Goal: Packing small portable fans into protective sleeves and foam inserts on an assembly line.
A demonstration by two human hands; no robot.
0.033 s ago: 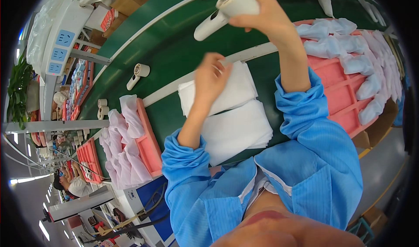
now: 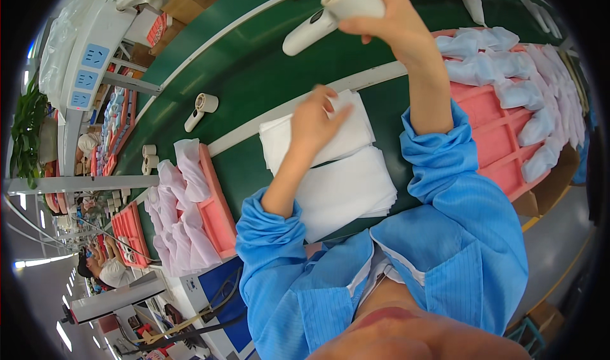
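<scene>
My right hand (image 2: 400, 26) grips a white hair dryer (image 2: 357, 1) by its round barrel, above the green belt. The dryer's handle points down and to the left. Nearer to me, my left hand (image 2: 316, 122) hovers over a stack of thin white sheets or bags (image 2: 353, 120), its fingers apart and nothing visible in them. A second white stack (image 2: 343, 185) lies closer to my body, touching the first. Whether the left hand touches the upper stack, I cannot tell.
Another hair dryer (image 2: 202, 109) lies on the green belt (image 2: 254, 55) at left. Pink trays stand on both sides: the left tray (image 2: 216, 214) and the right tray (image 2: 486, 128) bear several wrapped items. A pale rail (image 2: 244, 134) runs along the belt. A grey post (image 2: 82, 185) stands far left.
My left hand has shifted slightly right, and its fingers have spread. My right hand has moved a little to the right with the hair dryer.
</scene>
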